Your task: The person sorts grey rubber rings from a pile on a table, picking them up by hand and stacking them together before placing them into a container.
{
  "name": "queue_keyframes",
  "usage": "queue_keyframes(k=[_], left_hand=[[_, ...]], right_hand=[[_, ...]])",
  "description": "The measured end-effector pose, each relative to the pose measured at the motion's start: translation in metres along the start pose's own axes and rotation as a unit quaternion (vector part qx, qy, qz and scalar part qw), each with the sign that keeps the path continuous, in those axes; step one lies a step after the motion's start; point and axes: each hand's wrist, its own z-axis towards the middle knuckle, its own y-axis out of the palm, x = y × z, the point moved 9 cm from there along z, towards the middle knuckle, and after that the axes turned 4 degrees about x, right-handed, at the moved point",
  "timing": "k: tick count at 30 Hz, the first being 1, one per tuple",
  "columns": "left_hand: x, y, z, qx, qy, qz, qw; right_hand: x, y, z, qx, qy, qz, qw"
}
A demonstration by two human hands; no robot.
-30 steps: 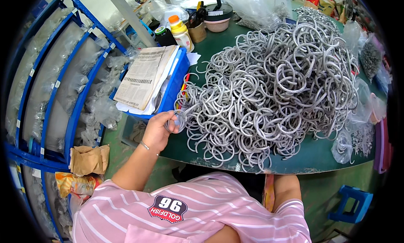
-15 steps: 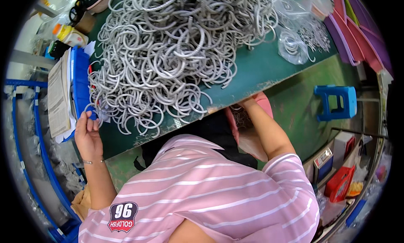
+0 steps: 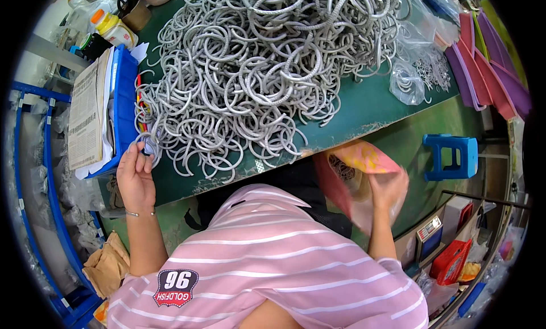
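Note:
A large heap of grey ribbed rings [image 3: 250, 84], many of them open curved pieces, covers the green table [image 3: 364, 110]. At the heap's near left edge, my left hand [image 3: 136, 178] pinches a grey ring [image 3: 149, 140] between thumb and fingers. Below the table's front edge hangs a pink bag [image 3: 333, 178] with a yellow-patterned flap and an open mouth. More grey rings [image 3: 341, 167] show inside it. My right hand [image 3: 389, 189], a little blurred, grips the bag's right rim with the fingers bent over it.
A blue bin [image 3: 125, 101] with papers stands left of the heap, near a yellow-and-white bottle [image 3: 114, 28]. Clear plastic bags [image 3: 406, 81] and small metal pieces [image 3: 433, 73] lie at the right. A blue stool [image 3: 450, 157] stands on the floor, near pink and purple panels [image 3: 483, 67].
My right hand has come out from under the table edge and moved right and nearer, onto the bag's rim. The bag's mouth shows more. My left hand stays at the ring; the view has shifted.

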Motion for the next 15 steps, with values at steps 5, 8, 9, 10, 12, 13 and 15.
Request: queue_keyframes(k=[5,8,9,10,12,13,15], left_hand=[[-0.006,0.010,0.019,-0.017,-0.015,-0.012,1.000],[-0.001,0.009,0.013,-0.010,-0.015,0.000,1.000],[0.003,0.010,0.014,-0.010,-0.011,0.003,1.000],[0.006,0.012,0.015,-0.010,-0.010,0.014,1.000],[0.008,0.021,0.012,-0.028,-0.019,0.039,0.999],[0.008,0.027,0.011,-0.035,-0.023,0.048,0.998],[0.003,0.032,0.009,-0.064,-0.057,0.117,0.989]], right_hand=[[0.264,0.125,-0.288,-0.403,0.704,0.359,0.462],[0.204,0.153,-0.217,-0.287,0.630,0.480,0.539],[0.188,0.164,-0.191,-0.244,0.597,0.523,0.557],[0.168,0.177,-0.175,-0.279,0.573,0.564,0.526],[0.140,0.191,-0.144,-0.335,0.528,0.591,0.509],[0.127,0.197,-0.129,-0.355,0.509,0.584,0.524],[0.098,0.186,-0.130,-0.373,0.503,0.465,0.626]])
